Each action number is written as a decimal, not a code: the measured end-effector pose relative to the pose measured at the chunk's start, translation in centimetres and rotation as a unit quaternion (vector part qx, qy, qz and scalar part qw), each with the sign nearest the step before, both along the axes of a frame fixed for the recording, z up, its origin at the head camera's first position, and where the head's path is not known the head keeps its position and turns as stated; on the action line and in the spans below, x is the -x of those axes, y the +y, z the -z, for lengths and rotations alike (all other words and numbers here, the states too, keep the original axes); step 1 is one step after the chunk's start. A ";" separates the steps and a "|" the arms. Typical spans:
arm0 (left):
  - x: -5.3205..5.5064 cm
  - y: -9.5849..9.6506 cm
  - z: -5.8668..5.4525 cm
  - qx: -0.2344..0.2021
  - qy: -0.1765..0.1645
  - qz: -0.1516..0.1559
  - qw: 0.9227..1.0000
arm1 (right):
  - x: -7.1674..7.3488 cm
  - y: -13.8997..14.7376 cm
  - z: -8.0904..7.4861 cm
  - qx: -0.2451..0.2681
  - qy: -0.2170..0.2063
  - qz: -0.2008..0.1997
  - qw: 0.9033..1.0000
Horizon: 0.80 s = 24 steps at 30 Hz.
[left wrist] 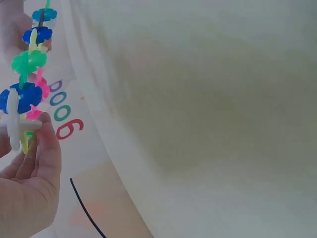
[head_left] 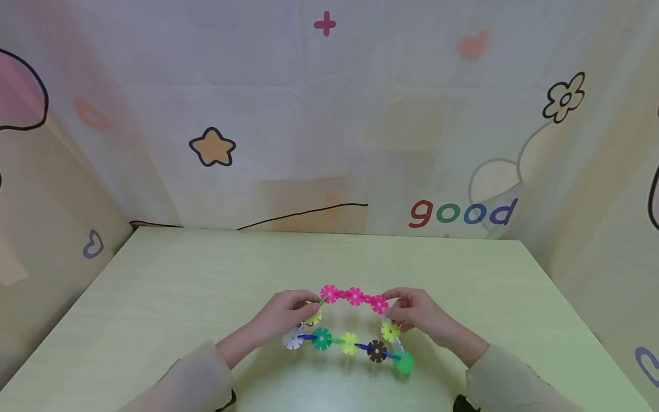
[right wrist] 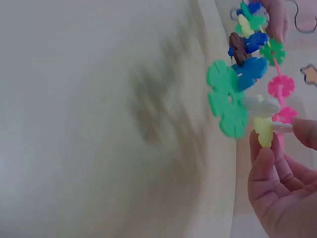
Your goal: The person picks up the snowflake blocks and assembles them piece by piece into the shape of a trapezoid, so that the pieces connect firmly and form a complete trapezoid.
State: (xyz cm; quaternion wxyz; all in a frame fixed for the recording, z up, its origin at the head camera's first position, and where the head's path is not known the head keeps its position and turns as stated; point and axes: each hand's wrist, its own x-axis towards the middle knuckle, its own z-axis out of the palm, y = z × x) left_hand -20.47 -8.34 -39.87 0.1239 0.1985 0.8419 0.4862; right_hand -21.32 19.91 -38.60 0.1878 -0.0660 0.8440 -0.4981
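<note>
A closed loop of interlocking plastic snowflake discs hangs between both hands above the table. Along its far side run pink discs [head_left: 354, 296]. The near side has a white disc [head_left: 293, 339], a green disc [head_left: 322, 339], a yellow disc [head_left: 349, 344] and a brown disc [head_left: 377, 351], joined by edge-on discs. My left hand [head_left: 287, 313] pinches the loop's left end, by a white disc [left wrist: 15, 124] in the left wrist view. With thumb and fingers, my right hand [head_left: 419, 313] grips the right end, around a pale yellow disc [right wrist: 265, 131]. A larger-looking green disc [right wrist: 227, 99] dangles nearest the right wrist camera.
Beneath the loop lies a pale wooden table [head_left: 206, 274], with the loop's shadow on it. A printed cloth [head_left: 288, 114] hangs behind the table's far edge, and similar cloth stands at both sides.
</note>
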 end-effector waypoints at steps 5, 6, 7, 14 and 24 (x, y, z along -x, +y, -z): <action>2.6 1.2 -0.3 0.018 -0.014 -0.013 1.000 | 3.4 0.5 -0.3 -0.045 0.026 0.020 0.998; 3.2 1.4 -0.3 0.022 -0.018 -0.017 0.999 | 4.1 0.6 -0.3 -0.050 0.030 0.019 0.998; 3.8 1.6 -0.3 0.027 -0.022 -0.022 0.999 | 4.7 0.6 -0.3 -0.055 0.034 0.017 0.998; 6.8 2.1 0.5 0.062 -0.061 -0.042 0.995 | 8.0 0.3 0.5 -0.078 0.029 0.016 0.996; 8.4 2.5 1.7 0.109 -0.070 -0.054 0.990 | 9.3 0.0 1.9 -0.084 0.000 0.015 0.996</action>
